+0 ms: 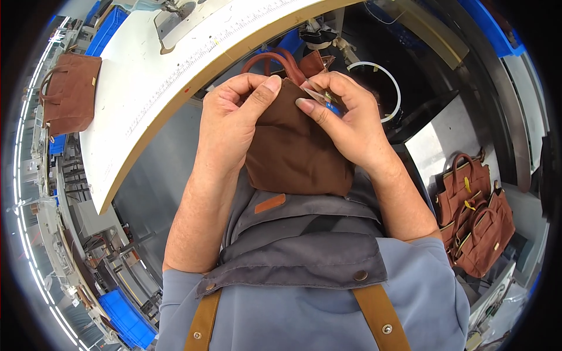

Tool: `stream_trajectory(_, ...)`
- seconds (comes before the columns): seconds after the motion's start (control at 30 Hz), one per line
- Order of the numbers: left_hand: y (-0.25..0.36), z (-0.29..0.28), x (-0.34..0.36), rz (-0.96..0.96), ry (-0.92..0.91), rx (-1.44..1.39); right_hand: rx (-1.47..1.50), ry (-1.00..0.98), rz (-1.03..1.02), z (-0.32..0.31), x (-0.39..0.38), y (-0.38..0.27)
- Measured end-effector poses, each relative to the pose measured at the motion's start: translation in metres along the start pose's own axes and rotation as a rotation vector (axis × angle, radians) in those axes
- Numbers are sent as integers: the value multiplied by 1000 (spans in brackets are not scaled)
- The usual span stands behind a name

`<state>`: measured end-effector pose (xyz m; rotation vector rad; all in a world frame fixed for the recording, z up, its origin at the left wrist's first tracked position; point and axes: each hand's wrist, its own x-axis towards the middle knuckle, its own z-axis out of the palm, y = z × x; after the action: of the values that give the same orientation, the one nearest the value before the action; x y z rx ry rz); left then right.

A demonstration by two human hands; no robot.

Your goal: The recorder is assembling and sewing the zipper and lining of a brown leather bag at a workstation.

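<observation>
Over the apron: brown bag (295,155), held up at chest
Left hand (231,126): clamped on bag's top edge, thumb pressing fabric
Right hand (345,120): pinching bag's top edge
Left of bag: white table (158,88), another bag (70,93) on it
Right of bag: stacked bags (474,213)

Brown bag (295,155), grey apron (304,245) with tan straps (377,316), white table (170,64), blue bins (126,319).

Bag-sewing workshop: sewing table (146,88), stacked handbags (474,216)
</observation>
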<state>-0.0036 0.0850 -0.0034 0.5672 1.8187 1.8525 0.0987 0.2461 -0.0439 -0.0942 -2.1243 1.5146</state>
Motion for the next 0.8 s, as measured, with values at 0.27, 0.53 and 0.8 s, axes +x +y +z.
stream_trajectory(0.27, 9, -16, 0, 223, -41, 405, 153, -48, 46, 9, 3, -1)
stream_trajectory(0.53, 4, -19, -3, 121, 44, 256, -16, -97, -49, 12, 1, -5)
stream_trajectory(0.8, 33, 7, 13, 42, 129, 123, 186, 136, 12, -15, 1, -24)
